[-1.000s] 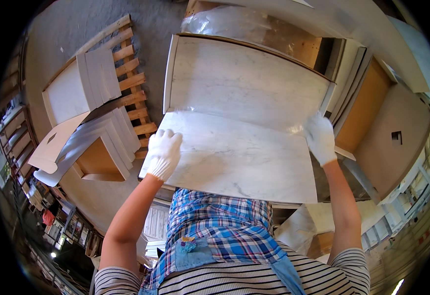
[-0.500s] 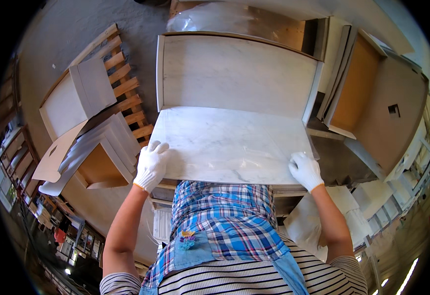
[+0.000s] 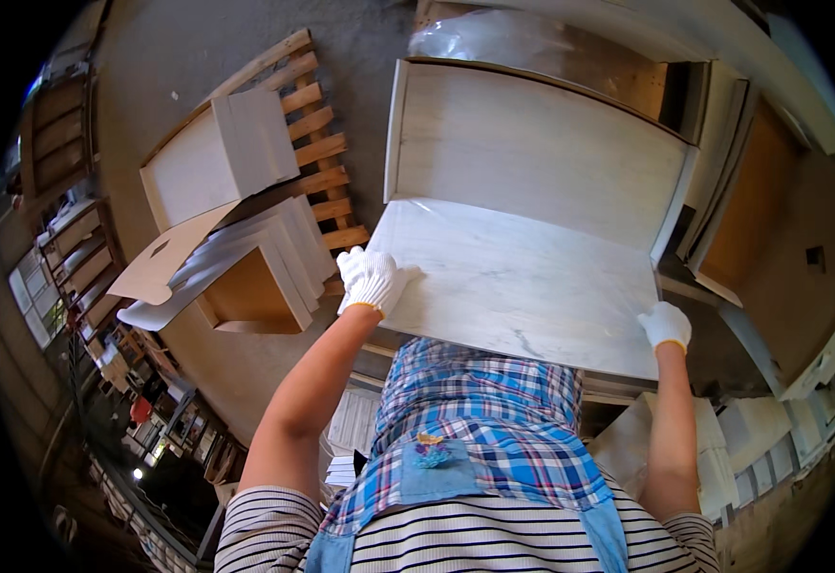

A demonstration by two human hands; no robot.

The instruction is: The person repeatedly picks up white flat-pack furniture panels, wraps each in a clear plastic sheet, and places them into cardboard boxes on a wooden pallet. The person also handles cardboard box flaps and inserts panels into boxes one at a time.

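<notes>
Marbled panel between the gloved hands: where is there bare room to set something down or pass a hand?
Bare: the middle of the marbled panel, between the left hand and right hand; also the grey floor strip between the wooden pallet and the pale panel behind. Crowded: left, white stacked pieces by the pallet; right, the brown carton.

Clothing of the person, seen from above. The left hand (image 3: 370, 283) and right hand (image 3: 667, 326) wear white knitted gloves (image 3: 368, 270), each edged at the wrist with a narrow yellow-orange band (image 3: 364, 310). The shirt (image 3: 475, 542) is off-white with thin dark stripes; its sleeves (image 3: 269, 523) leave the forearms bare. Over it lies a plaid apron (image 3: 503, 406) in blue, white, navy and reddish tones, with light-blue straps (image 3: 606, 537) and a light-blue patch (image 3: 429, 489) bearing a small teal-and-yellow ornament (image 3: 431, 453).
</notes>
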